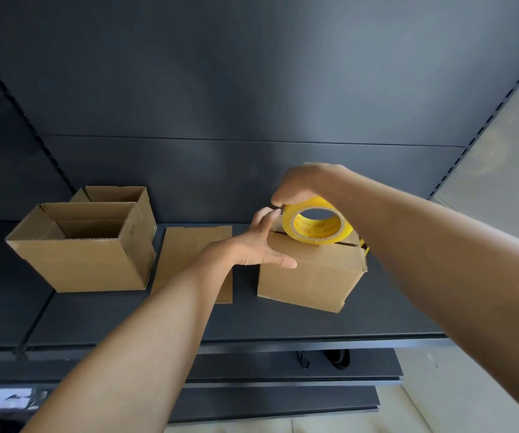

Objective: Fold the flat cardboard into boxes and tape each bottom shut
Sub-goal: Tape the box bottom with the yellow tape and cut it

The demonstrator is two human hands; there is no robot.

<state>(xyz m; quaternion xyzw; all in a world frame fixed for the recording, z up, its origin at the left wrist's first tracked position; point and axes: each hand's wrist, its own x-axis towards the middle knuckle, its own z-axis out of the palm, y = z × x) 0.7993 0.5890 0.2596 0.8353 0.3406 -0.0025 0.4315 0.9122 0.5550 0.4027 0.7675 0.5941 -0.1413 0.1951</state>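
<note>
head view | worn on person's head | faces forward and down onto shelf [283, 323] | near, wide-angle

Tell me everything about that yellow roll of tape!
The tape roll is a shiny yellow ring with a round hole and small reddish print inside. It stands tilted on edge atop the closed cardboard box, over the seam between its flaps. The right hand grips it from above. The left hand reaches its left side; whether it touches is unclear.
</note>
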